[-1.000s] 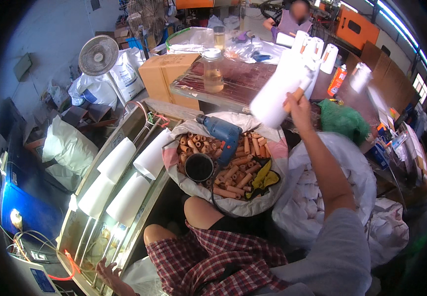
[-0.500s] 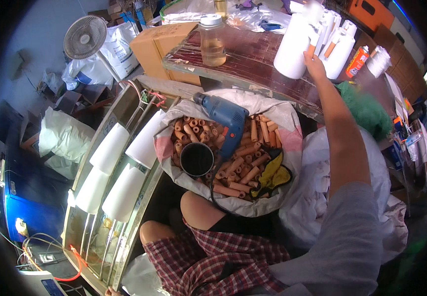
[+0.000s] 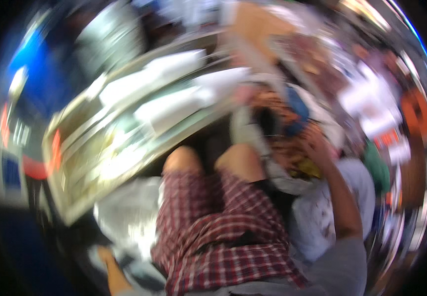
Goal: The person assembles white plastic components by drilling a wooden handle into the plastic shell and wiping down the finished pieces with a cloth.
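Note:
The picture is smeared by motion. My right hand [image 3: 316, 143] is over the right side of an open sack [image 3: 285, 180] of brown cardboard tubes [image 3: 286, 150]; its fingers are blurred, and whether it holds a tube cannot be made out. Near it the blue power drill [image 3: 298, 111] lies on the tubes, and a dark round cup [image 3: 266, 121] stands to the drill's left. My left hand [image 3: 106, 255] is low at the left, by a pale plastic bag [image 3: 129, 209]; its fingers are too smeared to read.
A long wooden frame [image 3: 149, 150] at the left carries white rolls [image 3: 171, 108] on metal rods. Beyond the sack is a dark red table [image 3: 312, 56], with white rolls [image 3: 371, 106] at its right. A white bag [image 3: 317, 217] stands beside my right forearm.
The view has swung left and down. My right hand has come back from the white rolls on the table to above the sack. More of my left hand and forearm shows.

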Action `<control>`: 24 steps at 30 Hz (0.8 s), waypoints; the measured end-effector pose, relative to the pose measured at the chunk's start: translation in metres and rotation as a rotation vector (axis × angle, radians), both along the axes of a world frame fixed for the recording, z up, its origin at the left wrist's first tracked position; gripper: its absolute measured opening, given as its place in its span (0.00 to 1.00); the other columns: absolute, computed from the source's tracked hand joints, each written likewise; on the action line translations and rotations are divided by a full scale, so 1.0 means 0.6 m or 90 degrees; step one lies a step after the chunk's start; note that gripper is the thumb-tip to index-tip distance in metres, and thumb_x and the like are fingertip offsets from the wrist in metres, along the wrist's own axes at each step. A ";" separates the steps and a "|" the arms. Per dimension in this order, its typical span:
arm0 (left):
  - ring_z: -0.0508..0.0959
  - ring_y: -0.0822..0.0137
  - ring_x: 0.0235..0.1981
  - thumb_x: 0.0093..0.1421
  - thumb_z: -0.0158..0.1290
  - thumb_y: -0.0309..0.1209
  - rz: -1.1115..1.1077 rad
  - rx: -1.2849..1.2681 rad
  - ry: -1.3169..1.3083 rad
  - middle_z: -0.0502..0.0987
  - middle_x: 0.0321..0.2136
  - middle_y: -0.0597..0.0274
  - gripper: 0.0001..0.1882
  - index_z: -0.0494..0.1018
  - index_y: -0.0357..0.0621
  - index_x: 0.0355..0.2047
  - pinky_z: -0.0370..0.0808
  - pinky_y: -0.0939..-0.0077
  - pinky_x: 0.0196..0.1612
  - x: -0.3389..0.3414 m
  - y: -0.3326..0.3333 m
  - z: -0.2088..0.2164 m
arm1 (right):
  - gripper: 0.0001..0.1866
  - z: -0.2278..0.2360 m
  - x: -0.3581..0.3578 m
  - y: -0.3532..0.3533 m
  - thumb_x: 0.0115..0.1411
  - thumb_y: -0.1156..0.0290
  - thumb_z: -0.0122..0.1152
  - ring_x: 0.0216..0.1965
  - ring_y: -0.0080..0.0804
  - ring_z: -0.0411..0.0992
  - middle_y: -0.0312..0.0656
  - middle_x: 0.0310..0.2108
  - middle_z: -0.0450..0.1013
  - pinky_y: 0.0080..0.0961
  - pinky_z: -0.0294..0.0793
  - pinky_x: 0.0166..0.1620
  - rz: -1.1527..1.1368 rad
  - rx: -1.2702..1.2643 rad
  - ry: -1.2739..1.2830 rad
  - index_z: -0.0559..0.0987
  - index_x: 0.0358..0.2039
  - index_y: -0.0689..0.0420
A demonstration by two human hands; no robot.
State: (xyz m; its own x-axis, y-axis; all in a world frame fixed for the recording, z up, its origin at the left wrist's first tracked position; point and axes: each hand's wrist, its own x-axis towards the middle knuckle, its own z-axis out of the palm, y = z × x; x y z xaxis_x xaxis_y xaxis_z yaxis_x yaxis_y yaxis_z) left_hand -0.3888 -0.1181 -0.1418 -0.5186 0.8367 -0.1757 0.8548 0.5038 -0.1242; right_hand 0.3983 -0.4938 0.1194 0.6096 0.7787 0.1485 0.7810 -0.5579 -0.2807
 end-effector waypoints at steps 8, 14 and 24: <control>0.53 0.55 0.64 0.64 0.37 0.33 -0.305 -0.356 0.098 0.50 0.65 0.58 0.25 0.56 0.61 0.62 0.50 0.55 0.61 0.023 -0.086 -0.076 | 0.20 0.041 -0.184 0.097 0.57 0.69 0.56 0.56 0.41 0.62 0.47 0.55 0.64 0.33 0.61 0.57 0.098 -0.167 0.150 0.70 0.50 0.62; 0.52 0.55 0.64 0.64 0.37 0.38 -0.568 -0.381 0.156 0.54 0.63 0.60 0.24 0.59 0.56 0.61 0.43 0.48 0.62 0.040 -0.100 -0.114 | 0.18 0.058 -0.209 0.135 0.58 0.70 0.55 0.53 0.38 0.65 0.45 0.54 0.65 0.29 0.65 0.53 0.105 -0.180 0.267 0.70 0.49 0.60; 0.65 0.64 0.56 0.62 0.42 0.38 -0.765 -0.324 0.309 0.74 0.49 0.64 0.17 0.77 0.49 0.44 0.44 0.48 0.63 0.057 0.009 -0.082 | 0.18 0.080 -0.237 0.137 0.58 0.73 0.56 0.52 0.34 0.66 0.43 0.51 0.67 0.29 0.69 0.52 0.048 -0.266 0.331 0.70 0.50 0.59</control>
